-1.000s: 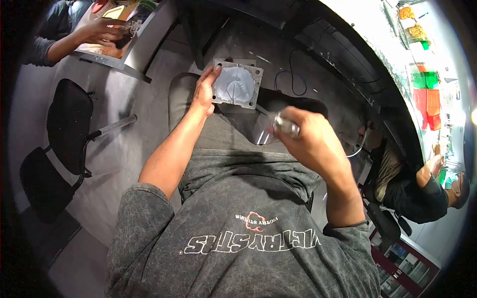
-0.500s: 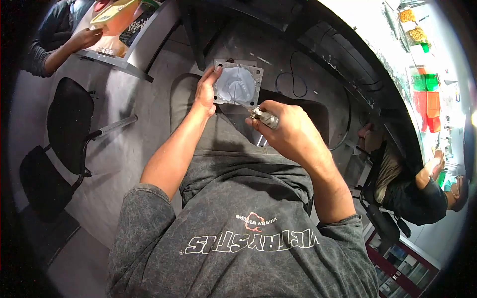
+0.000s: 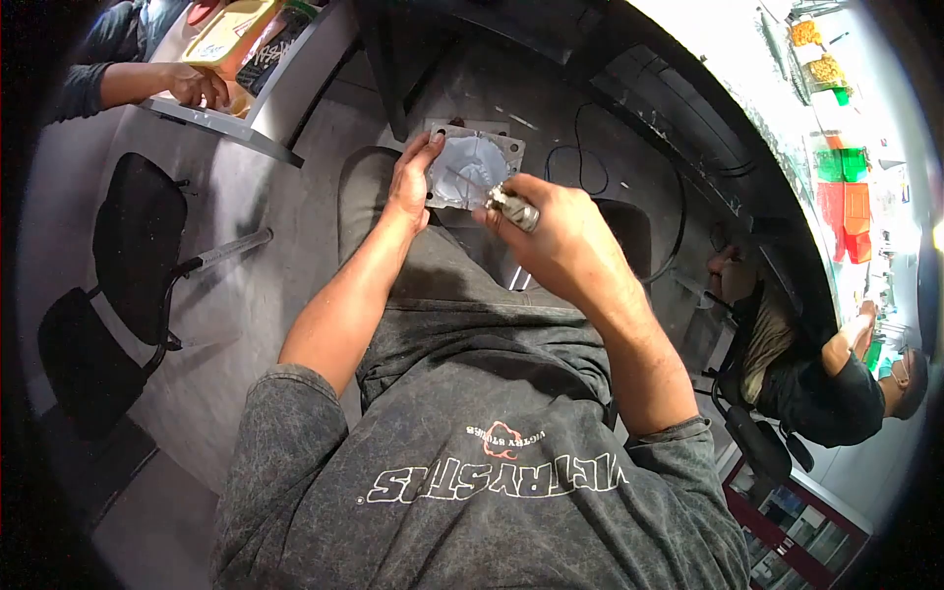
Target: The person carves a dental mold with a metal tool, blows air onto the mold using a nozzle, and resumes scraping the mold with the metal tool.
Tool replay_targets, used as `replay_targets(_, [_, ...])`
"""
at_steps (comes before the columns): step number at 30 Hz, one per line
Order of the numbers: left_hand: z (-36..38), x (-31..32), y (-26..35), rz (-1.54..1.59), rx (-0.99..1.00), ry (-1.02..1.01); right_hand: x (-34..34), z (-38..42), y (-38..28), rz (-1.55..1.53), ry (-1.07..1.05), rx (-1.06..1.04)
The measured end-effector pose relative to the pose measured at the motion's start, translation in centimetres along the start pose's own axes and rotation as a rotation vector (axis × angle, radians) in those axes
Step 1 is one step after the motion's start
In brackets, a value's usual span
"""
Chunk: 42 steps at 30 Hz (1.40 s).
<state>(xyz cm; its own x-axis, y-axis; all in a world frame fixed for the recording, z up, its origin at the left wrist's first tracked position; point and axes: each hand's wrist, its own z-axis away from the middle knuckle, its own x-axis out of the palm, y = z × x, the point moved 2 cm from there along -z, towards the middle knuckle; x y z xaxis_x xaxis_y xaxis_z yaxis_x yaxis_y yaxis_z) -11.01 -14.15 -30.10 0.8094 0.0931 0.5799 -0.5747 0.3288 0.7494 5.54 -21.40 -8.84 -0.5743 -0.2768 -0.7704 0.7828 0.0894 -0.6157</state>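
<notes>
On my feed the worktop (image 3: 723,39) sweeps from twelve to three o'clock, its surface bleached by glare, so small items there are hard to make out. At four o'clock I see a seated person (image 3: 826,393), legs partly lost beneath it; at nine, a black chair (image 3: 138,206) fades into the dark rim of my view. My right hand (image 3: 560,226), just above centre at one o'clock, is curled tight around a tool (image 3: 519,212), hiding most of its grip. My left hand (image 3: 413,177), at eleven, pinches the block (image 3: 470,157) by its side, thumb on top, the other fingers mostly out of sight. The block sits at twelve, above the lap: squarish, grey, holes near its corners, with a pale bluish, ridged hollow. The tool's thin shaft slants over that hollow; I cannot tell whether its tip touches.
</notes>
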Motion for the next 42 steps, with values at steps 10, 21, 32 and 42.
replay_targets(10, [1.1,1.0,0.9,-0.043,-0.003,0.046,-2.7,-1.0,2.3,-0.015,0.074,0.036])
replay_targets(21, [0.1,0.2,-0.1,-0.05,0.023,0.047,-2.0,-1.6,2.1,0.023,0.114,0.016])
replay_targets(32, [0.0,0.2,-0.3,-0.03,0.038,0.033,-1.5,-2.3,1.7,-0.038,0.018,0.058])
replay_targets(42, [0.0,0.2,0.0,-0.06,0.067,0.031,-0.3,-2.3,1.1,-0.026,0.077,0.025])
